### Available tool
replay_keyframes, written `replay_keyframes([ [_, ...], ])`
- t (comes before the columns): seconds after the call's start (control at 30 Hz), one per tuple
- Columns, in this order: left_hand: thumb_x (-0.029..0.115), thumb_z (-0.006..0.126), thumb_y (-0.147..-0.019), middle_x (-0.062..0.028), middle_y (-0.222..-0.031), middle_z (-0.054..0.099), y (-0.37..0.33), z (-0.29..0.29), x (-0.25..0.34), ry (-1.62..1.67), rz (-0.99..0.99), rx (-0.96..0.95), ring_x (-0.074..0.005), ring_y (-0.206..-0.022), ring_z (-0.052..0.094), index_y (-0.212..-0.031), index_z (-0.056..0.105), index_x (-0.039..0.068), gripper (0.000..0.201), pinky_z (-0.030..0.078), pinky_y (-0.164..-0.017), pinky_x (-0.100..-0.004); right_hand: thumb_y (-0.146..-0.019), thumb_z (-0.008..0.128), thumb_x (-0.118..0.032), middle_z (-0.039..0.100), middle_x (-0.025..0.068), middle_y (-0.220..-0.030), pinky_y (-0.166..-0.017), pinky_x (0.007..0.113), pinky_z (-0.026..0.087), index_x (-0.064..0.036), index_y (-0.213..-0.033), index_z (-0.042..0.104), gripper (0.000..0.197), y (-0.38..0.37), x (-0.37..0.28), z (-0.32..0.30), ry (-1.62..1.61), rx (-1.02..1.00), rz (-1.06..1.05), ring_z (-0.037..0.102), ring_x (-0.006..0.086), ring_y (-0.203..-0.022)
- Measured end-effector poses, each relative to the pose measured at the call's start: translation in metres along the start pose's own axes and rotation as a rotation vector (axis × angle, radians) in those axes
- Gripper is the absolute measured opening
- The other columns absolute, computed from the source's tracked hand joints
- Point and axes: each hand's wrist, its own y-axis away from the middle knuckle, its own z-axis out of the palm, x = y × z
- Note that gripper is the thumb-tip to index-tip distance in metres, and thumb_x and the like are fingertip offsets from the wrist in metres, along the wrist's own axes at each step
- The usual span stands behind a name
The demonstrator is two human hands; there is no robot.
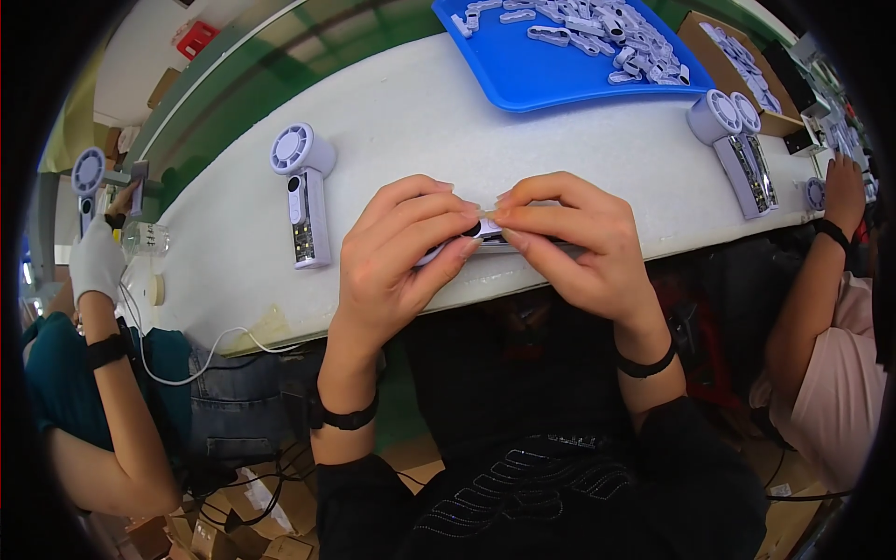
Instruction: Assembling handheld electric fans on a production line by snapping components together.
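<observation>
Head view: clamping here on the slim pale part (490, 228) with the fingers of left hand (397, 257) and right hand (590, 241) alike, up over the table (401, 121) by its near edge, and perhaps risking a slip and tumble off that edge through uneven fingertip pressure!

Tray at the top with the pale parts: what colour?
Blue: the tray shows best in the head view.

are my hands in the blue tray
No, the left hand and right hand meet at a pale part by the near table edge, apart from the blue tray.
</observation>
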Motion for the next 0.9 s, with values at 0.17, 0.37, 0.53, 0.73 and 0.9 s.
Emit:
replay_keyframes([
  [0.17,0.000,0.086,-0.080,-0.0093,-0.105,0.079,-0.005,0.003,0.004,-0.015,-0.020,0.025,-0.0321,-0.105,0.071,-0.102,0.080,0.001,0.023,0.060,-0.089,-0.0401,-0.084,0.080,0.008,0.078,0.0157,-0.109,-0.081,0.031,0.062,0.0021,-0.103,0.082,0.020,0.004,0.008,-0.001,-0.073,0.031,0.040,0.078,0.0244,-0.097],
  [0.37,0.000,0.087,-0.079,-0.0079,-0.103,0.079,-0.006,0.004,0.004,-0.032,-0.007,0.029,-0.0294,-0.102,0.071,-0.100,0.081,0.002,0.022,0.060,-0.087,-0.0382,-0.083,0.081,0.008,0.079,0.0153,-0.101,-0.083,0.034,0.063,0.0022,-0.101,0.082,0.019,0.004,0.011,0.001,-0.055,0.054,-0.028,0.079,0.0273,-0.096],
  [0.53,0.001,0.087,-0.078,-0.0077,-0.104,0.079,-0.003,0.003,0.003,-0.040,0.001,0.022,-0.0302,-0.103,0.071,-0.099,0.081,0.002,0.023,0.061,-0.087,-0.0383,-0.081,0.082,0.008,0.079,0.0152,-0.099,-0.084,0.036,0.064,0.0023,-0.100,0.082,0.019,0.002,0.011,0.000,-0.044,0.036,-0.087,0.079,0.0292,-0.097],
  [0.73,-0.002,0.085,-0.080,-0.0114,-0.106,0.078,-0.001,-0.002,0.006,-0.052,0.016,-0.047,-0.0340,-0.107,0.069,-0.103,0.079,-0.001,0.023,0.060,-0.093,-0.0437,-0.081,0.082,0.008,0.079,0.0149,-0.098,-0.084,0.035,0.064,0.0021,-0.100,0.082,0.020,0.004,0.011,-0.001,-0.037,0.032,-0.083,0.079,0.0291,-0.097],
  [0.9,-0.002,0.085,-0.079,-0.0114,-0.107,0.078,-0.004,-0.005,0.006,-0.062,0.021,-0.074,-0.0343,-0.108,0.069,-0.103,0.080,0.000,0.025,0.060,-0.093,-0.0434,-0.081,0.082,0.008,0.078,0.0146,-0.097,-0.085,0.035,0.064,0.0022,-0.101,0.082,0.021,0.004,0.009,-0.001,-0.016,0.028,-0.090,0.079,0.0291,-0.098],
])
